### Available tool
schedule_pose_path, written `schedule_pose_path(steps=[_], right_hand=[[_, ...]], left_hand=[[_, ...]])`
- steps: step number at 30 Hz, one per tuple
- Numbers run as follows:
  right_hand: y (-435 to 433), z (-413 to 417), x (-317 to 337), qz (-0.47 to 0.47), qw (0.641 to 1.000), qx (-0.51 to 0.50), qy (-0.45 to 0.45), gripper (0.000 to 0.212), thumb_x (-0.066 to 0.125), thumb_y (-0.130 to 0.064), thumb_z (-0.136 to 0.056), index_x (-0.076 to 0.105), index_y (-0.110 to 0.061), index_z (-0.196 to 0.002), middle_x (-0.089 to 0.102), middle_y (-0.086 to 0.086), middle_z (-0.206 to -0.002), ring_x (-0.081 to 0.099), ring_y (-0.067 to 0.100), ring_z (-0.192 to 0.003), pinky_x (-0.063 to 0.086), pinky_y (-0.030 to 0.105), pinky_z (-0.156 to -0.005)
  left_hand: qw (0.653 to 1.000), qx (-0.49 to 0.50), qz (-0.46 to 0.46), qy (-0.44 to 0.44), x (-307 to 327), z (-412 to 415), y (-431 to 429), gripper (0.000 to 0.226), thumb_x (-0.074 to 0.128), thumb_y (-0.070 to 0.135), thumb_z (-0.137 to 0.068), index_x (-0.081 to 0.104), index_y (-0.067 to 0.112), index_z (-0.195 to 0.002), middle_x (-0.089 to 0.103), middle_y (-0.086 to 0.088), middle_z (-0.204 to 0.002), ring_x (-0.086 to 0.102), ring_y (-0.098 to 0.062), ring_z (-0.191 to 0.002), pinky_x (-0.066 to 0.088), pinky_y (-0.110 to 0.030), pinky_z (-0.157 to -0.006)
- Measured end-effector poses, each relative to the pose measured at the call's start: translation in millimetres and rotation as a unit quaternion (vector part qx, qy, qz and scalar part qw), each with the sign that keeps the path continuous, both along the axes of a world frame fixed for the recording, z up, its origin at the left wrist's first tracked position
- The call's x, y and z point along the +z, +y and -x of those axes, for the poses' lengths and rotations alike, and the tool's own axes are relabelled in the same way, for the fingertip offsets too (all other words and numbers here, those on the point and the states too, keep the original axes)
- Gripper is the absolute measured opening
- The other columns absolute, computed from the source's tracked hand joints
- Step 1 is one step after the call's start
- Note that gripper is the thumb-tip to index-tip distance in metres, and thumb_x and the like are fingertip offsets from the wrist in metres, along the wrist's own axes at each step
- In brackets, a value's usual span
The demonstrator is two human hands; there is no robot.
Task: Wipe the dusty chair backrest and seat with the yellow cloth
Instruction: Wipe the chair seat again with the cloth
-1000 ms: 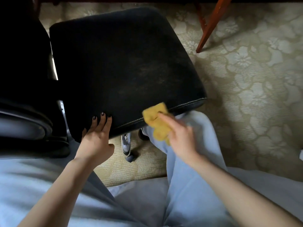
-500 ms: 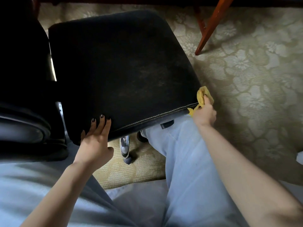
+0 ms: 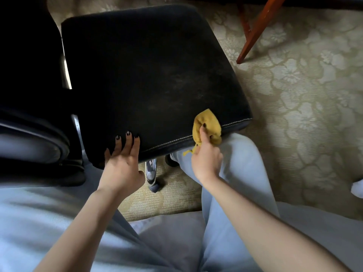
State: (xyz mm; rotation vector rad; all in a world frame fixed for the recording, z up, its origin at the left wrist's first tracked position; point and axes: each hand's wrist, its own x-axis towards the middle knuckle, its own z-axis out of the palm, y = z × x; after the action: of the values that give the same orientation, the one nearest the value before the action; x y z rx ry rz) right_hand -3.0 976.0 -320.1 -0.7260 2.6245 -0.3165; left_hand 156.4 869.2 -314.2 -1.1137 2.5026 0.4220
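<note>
Right hand (image 3: 206, 160): grips bunched yellow cloth (image 3: 207, 125) against the seat (image 3: 149, 75) front edge. Left hand (image 3: 122, 163): fingers straight, flat on the seat corner beside it.

Black matt fabric chair seat (image 3: 141, 75), dusty, stitched near edge; soft yellow cloth (image 3: 208, 124); glossy, probably chrome chair leg (image 3: 150, 170).

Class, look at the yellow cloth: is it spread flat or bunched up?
Bunched up: the yellow cloth sits crumpled under the right hand, against the seat edge.
</note>
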Motion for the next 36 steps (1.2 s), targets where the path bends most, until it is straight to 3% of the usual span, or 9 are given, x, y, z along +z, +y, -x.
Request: schedule_pose_path(steps=[5, 10, 14, 21, 23, 26, 30, 36], right_hand=[[-9.0, -33.8, 2.4, -0.013, 0.996, 0.087, -0.001, 0.066, 0.044, -0.013, -0.096, 0.012, -0.026, -0.152, 0.067, 0.01, -0.105, 0.062, 0.026, -0.094, 0.039, 0.03, -0.073], [-14.5, -58.0, 6.4, -0.014, 0.987, 0.153, -0.04, 0.068, 0.046, -0.011, -0.095, 0.012, -0.023, -0.153, 0.066, 0.014, -0.106, 0.063, 0.028, -0.092, 0.036, 0.029, -0.067], [-17.1, -84.4, 11.5, 0.012, 0.966, 0.233, -0.11, 0.062, 0.048, -0.001, -0.092, 0.028, -0.021, -0.147, 0.066, 0.017, -0.104, 0.063, 0.033, -0.092, 0.045, 0.034, -0.07], [0.4, -62.6, 16.9, 0.135, 0.952, 0.133, -0.24, 0.045, 0.042, -0.007, -0.097, 0.05, -0.025, -0.137, 0.068, 0.009, -0.107, 0.063, 0.026, -0.09, 0.054, 0.034, -0.076], [15.7, -35.2, 27.0, 0.17, 0.958, 0.116, -0.199, 0.049, 0.044, -0.004, -0.094, 0.05, -0.027, -0.137, 0.068, 0.01, -0.107, 0.063, 0.028, -0.09, 0.053, 0.037, -0.077], [37.3, 22.8, 42.7, 0.196, 0.975, 0.089, -0.052, 0.064, 0.047, 0.004, -0.087, 0.046, -0.033, -0.139, 0.068, 0.014, -0.111, 0.062, 0.035, -0.086, 0.051, 0.043, -0.078], [53.0, 103.9, 45.2, 0.136, 0.987, 0.011, 0.081, 0.066, 0.043, 0.003, -0.087, 0.043, -0.035, -0.141, 0.065, 0.02, -0.115, 0.06, 0.043, -0.092, 0.05, 0.05, -0.086], [53.9, 151.5, 16.8, 0.058, 0.989, -0.134, 0.027, 0.061, 0.035, 0.004, -0.091, 0.044, -0.03, -0.141, 0.059, 0.021, -0.124, 0.052, 0.041, -0.112, 0.043, 0.04, -0.097]], left_hand=[[1.0, 0.004, -0.007, 0.003, 1.8, 0.4, 0.6, 0.086, 0.054, 0.019, -0.082, 0.004, 0.012, -0.151, -0.002, -0.009, -0.159, 0.0, -0.031, -0.146, 0.015, -0.05, -0.116], [1.0, 0.005, -0.016, 0.003, 3.6, -0.7, -0.6, 0.085, 0.054, 0.02, -0.083, 0.003, 0.013, -0.152, -0.003, -0.008, -0.159, -0.002, -0.029, -0.146, 0.013, -0.048, -0.116], [0.999, 0.011, -0.025, 0.023, 4.2, -3.0, -2.1, 0.086, 0.056, 0.017, -0.081, 0.007, 0.014, -0.152, -0.001, -0.007, -0.159, 0.0, -0.027, -0.146, 0.012, -0.047, -0.116], [0.998, 0.018, -0.042, 0.047, 4.1, -7.1, -7.2, 0.085, 0.056, 0.012, -0.082, 0.009, 0.016, -0.152, -0.001, -0.005, -0.159, -0.001, -0.024, -0.147, 0.01, -0.043, -0.117], [0.998, 0.017, -0.042, 0.038, 4.4, -6.7, -6.8, 0.085, 0.055, 0.013, -0.083, 0.006, 0.016, -0.152, -0.004, -0.004, -0.159, -0.003, -0.023, -0.147, 0.009, -0.042, -0.117], [0.999, 0.013, -0.04, 0.021, 5.1, -5.6, -6.2, 0.086, 0.054, 0.016, -0.085, 0.002, 0.017, -0.152, -0.007, -0.003, -0.159, -0.004, -0.023, -0.147, 0.011, -0.042, -0.116], [0.999, 0.021, -0.042, 0.026, 4.6, -6.1, -4.7, 0.087, 0.056, 0.014, -0.083, 0.003, 0.017, -0.152, -0.005, -0.003, -0.159, -0.003, -0.024, -0.147, 0.011, -0.044, -0.116], [0.999, 0.017, -0.045, 0.023, 5.6, -4.2, -7.2, 0.085, 0.055, 0.014, -0.083, 0.005, 0.017, -0.152, -0.003, -0.003, -0.16, -0.003, -0.024, -0.147, 0.012, -0.044, -0.117]])
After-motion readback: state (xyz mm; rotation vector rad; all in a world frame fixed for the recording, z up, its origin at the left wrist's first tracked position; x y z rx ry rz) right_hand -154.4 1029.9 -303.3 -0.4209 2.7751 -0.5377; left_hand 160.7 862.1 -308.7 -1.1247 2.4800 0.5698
